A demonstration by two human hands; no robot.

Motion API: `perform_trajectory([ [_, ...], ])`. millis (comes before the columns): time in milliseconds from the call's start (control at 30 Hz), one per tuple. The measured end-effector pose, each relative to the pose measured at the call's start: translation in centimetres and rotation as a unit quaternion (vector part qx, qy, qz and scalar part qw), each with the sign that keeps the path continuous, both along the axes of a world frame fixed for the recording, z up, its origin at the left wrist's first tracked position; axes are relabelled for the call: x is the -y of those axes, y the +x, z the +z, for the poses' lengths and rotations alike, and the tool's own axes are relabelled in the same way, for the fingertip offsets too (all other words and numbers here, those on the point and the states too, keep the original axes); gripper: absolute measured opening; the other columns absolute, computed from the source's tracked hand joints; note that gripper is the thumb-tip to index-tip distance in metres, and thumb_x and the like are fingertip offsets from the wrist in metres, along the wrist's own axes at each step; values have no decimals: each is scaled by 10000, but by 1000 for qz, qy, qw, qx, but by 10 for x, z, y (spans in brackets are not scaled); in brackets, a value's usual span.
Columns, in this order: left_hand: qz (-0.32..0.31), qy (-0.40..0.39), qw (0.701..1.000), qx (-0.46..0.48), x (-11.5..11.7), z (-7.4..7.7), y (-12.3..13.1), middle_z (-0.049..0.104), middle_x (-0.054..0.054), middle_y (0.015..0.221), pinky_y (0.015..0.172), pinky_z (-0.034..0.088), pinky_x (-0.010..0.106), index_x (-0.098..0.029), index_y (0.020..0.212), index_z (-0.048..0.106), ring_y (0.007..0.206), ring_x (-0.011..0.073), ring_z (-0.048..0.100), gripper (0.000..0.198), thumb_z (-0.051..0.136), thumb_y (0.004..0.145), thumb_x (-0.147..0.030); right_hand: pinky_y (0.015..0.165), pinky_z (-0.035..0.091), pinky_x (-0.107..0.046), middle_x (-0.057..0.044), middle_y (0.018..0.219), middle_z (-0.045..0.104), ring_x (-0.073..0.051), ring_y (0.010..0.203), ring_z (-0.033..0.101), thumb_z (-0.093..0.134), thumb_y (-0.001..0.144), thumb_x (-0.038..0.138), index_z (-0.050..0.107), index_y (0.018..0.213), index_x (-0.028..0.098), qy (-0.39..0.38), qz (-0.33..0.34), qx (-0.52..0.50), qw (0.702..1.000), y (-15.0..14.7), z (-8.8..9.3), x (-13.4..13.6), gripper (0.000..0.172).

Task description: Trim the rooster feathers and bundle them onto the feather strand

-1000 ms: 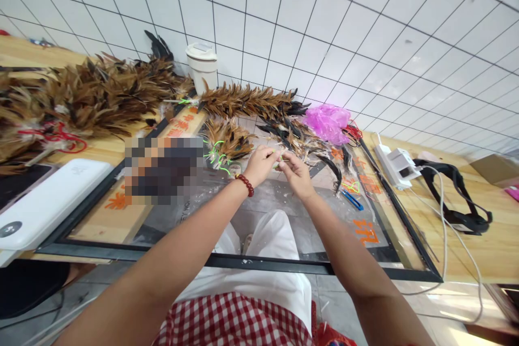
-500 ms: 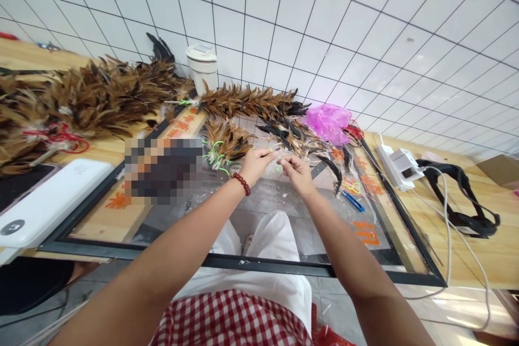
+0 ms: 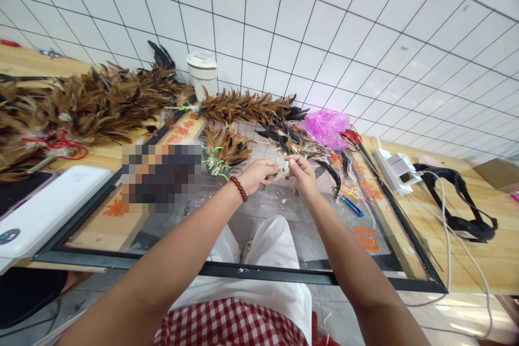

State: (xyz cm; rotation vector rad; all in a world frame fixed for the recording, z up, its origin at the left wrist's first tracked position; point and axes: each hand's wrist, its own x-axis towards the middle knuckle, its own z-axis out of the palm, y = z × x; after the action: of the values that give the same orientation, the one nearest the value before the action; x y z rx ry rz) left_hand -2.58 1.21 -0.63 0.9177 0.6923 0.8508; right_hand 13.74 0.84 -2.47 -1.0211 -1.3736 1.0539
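Presently, both arms are extended forward over the black-framed glass panel [image 3: 284, 274], converging near its middle. The left forearm [image 3: 182, 248] rises diagonally from the lower left, and a bracelet of dark red beads [image 3: 239, 189] circles its wrist. The right forearm [image 3: 344, 248] enters from the lower right and slants inward to meet it.

The left hand [image 3: 261, 174] is turned with its back upward, fingers curled, thumb and forefinger closed in a narrow pinch. The right hand [image 3: 302, 172] is bent toward it, thumb and forefinger likewise drawn together. Their fingertips face each other, just apart, with a thin light-green cord [image 3: 278, 161] held between them. The cord's exact path is too small and blurred to determine.

Nearest the left hand, on its far side, lies a short brown feather bundle [image 3: 233, 143] with bright green ties at its base. Beyond the hands, loose dark feathers [image 3: 294, 138] lie in front of a long brown feather garland [image 3: 247, 107]. A crumpled pink plastic bag [image 3: 326, 128] lies beside these feathers. A blue utility knife [image 3: 352, 205] rests on the glass to the right of the right hand. The panel itself lies on a wooden worktop [image 3: 470, 275].
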Motion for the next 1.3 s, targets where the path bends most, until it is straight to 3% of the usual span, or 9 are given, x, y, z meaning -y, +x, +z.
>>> perform_trajectory([
  [100, -38, 29, 998, -44, 2, -1, 2, 368, -48, 538, 395, 145, 167, -114, 587, 519, 449, 24, 263, 357, 769, 629, -366, 504, 384, -216, 38, 652, 528, -77, 532, 439, 667, 752, 459, 671, 925, 217, -38, 42, -17, 998, 0, 2, 1, 297],
  [333, -70, 17, 996, -60, 2, 0, -1, 433, -27, 538, 398, 174, 171, -113, 613, 533, 421, 27, 317, 332, 740, 663, -368, 510, 378, -226, 43, 566, 543, -85, 500, 474, 721, 696, 443, 606, 685, 197, -64, 55, -55, 995, -7, 11, 5, 272],
  [533, -65, -18, 998, -16, 1, 3, -3, 460, -15, 562, 388, 224, 157, -117, 617, 508, 418, 30, 365, 248, 681, 707, -271, 480, 324, -204, 26, 668, 619, -89, 538, 526, 705, 713, 444, 646, 923, 218, -101, 94, -62, 988, -12, 17, 11, 314],
  [767, -64, -12, 997, 42, 2, 3, -3, 501, 11, 619, 397, 238, 165, -108, 677, 561, 451, 40, 396, 231, 675, 718, -304, 473, 304, -206, 33, 582, 572, -81, 504, 459, 706, 711, 417, 575, 706, 194, -47, 26, -55, 997, -13, 11, 8, 259],
  [867, -27, 31, 998, 47, 4, 3, 0, 497, -7, 620, 443, 276, 176, -107, 738, 610, 492, 44, 395, 275, 745, 658, -333, 458, 290, -200, 51, 578, 504, -70, 482, 389, 677, 735, 447, 542, 707, 197, -43, 2, -79, 996, -14, 9, 6, 286],
  [967, 66, 108, 991, -42, 2, -1, 3, 490, -17, 587, 488, 301, 192, -110, 742, 656, 510, 54, 384, 256, 706, 700, -357, 449, 285, -201, 65, 560, 424, -66, 465, 323, 642, 763, 478, 519, 706, 200, -32, -16, -73, 997, -14, 6, 6, 310],
  [1133, 177, 294, 923, -174, -2, -2, 6, 627, 34, 757, 717, 422, 251, -142, 691, 709, 728, 123, 537, 164, 654, 742, -288, 474, 303, -205, 50, 618, 442, -76, 517, 357, 612, 791, 481, 527, 752, 198, 13, -30, 20, 999, -10, 3, 3, 298],
  [1200, 181, 310, 913, -194, -2, -1, 6, 659, 35, 768, 755, 428, 265, -152, 718, 722, 755, 138, 560, 122, 646, 734, -246, 482, 305, -208, 55, 603, 423, -80, 522, 358, 601, 795, 482, 515, 747, 200, 26, -51, 36, 998, -7, 2, 2, 299],
  [1300, 167, 265, 929, -197, 1, -1, 8, 667, 22, 705, 700, 426, 256, -148, 766, 730, 677, 128, 550, 144, 627, 735, -242, 482, 305, -213, 58, 584, 406, -86, 521, 356, 588, 795, 484, 510, 735, 200, 31, -62, 57, 996, -4, 2, 0, 301],
])
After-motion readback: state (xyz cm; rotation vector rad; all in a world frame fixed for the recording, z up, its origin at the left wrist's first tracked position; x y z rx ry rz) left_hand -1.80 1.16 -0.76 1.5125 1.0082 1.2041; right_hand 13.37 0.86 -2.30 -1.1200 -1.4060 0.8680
